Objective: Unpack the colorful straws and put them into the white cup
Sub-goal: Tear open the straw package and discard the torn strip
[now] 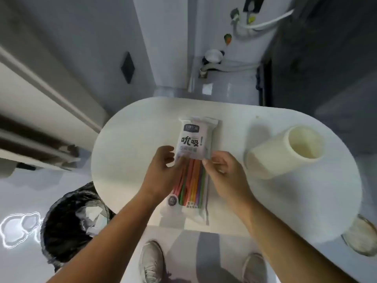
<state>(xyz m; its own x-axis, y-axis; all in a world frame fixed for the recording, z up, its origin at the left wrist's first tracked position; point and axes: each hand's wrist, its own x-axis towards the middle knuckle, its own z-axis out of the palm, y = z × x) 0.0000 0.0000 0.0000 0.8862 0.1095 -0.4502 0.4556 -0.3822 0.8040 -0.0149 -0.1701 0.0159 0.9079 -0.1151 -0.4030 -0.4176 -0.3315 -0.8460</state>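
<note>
Many straws [190, 180] (pink, orange, green, purple) show through the packet [192, 137].

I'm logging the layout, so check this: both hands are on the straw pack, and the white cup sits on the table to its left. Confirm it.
Wrong side. The head view shows the white cup on the table to the right of the straw pack, not its left. The rest stands: the left hand and right hand both grip the pack.

A trash bin [75, 223] lined with a black bag stands lower left beside the white oval table [126, 152], with a white hose [265, 23] upper right.
</note>
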